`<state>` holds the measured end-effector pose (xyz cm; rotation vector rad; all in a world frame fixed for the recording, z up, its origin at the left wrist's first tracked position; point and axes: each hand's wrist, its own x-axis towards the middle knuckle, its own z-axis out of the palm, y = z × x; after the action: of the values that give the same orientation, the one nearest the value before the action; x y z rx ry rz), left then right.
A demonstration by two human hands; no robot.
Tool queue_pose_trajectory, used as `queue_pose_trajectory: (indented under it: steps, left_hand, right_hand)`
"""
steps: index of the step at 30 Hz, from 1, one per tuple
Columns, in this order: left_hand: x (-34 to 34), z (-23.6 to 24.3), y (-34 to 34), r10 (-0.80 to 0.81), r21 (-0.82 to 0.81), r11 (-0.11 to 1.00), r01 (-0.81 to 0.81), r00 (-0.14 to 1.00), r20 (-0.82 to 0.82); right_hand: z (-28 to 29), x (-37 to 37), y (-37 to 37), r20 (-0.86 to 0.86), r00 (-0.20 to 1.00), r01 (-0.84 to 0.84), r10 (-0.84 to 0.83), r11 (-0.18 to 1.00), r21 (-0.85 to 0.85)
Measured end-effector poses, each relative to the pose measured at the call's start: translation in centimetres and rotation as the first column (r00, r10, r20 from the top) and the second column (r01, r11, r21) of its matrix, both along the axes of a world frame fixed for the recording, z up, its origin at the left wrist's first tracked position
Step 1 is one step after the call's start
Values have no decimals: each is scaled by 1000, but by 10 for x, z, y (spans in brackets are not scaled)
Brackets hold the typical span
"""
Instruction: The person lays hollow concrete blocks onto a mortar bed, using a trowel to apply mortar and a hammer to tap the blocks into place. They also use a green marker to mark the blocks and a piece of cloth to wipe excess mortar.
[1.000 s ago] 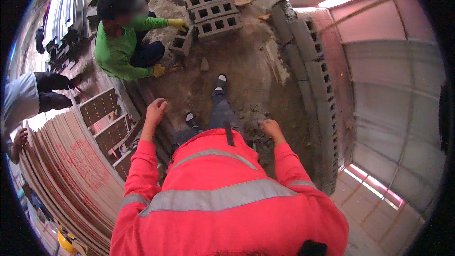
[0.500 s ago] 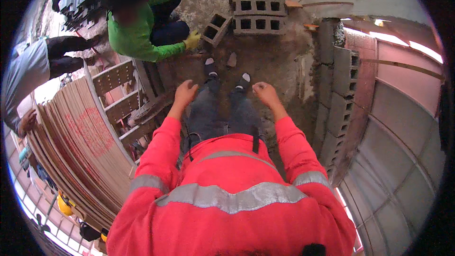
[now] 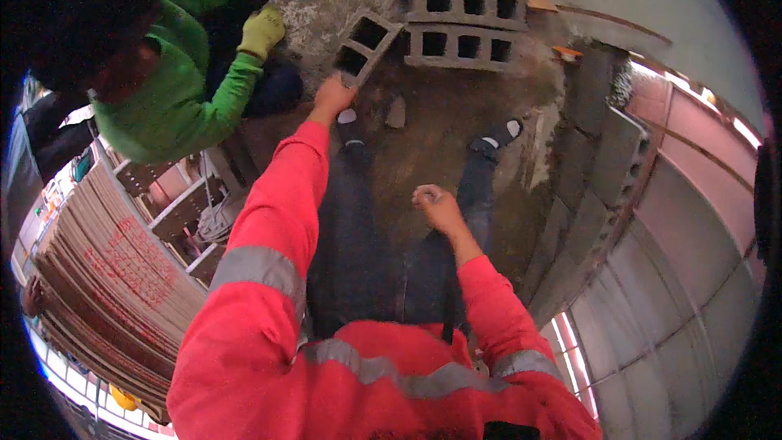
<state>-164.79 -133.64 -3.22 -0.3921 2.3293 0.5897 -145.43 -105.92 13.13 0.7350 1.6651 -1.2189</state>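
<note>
A grey hollow concrete block (image 3: 381, 47) stands tilted on the ground ahead, its openings facing up toward me. My left hand (image 3: 334, 98) reaches out to its near end, fingers closed over the edge. Over my lap, my right hand (image 3: 438, 207) hangs with its fingers curled, and nothing shows in it. A small grey stone fragment (image 3: 395, 112) lies just right of my left foot. Beyond the tilted block, several similar blocks (image 3: 464, 24) form a stack of rows.
A person in a green top crouches at the left, one yellow-gloved hand (image 3: 262, 30) near the tilted block. Stacked brown sheets (image 3: 122, 261) and a metal ladder-like frame (image 3: 175, 204) stand left. A block wall (image 3: 603, 147) runs along the right, beside grey panels (image 3: 652, 293).
I have bent forward and stepped my right foot outward. My left hand has reached ahead onto the tilted block, while my right hand has come lower and inward.
</note>
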Motion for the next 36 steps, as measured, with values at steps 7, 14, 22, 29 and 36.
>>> queue_pose_trajectory:
  steps: [7,14,22,29,36]
  left_hand:
    - [-99,-188,-33,-59,90,994,64,997,-50]
    - [-140,-315,-164,-254,76,966,249,965,66]
    - [-83,-301,-87,-177,-102,981,163,974,-140]
    - [-24,-136,14,6,-205,978,-46,981,-194]
    - [12,-9,77,36,-137,987,-85,944,-328]
  right_hand:
    - [-184,-108,-68,-320,917,-261,239,965,-30]
    - [-235,-59,-72,6,997,79,-80,971,-224]
    - [-249,-33,-5,-49,998,42,-46,996,-77]
    - [-221,-22,29,-17,985,167,-169,983,-81]
    - [-188,-14,75,29,957,289,-289,937,-197]
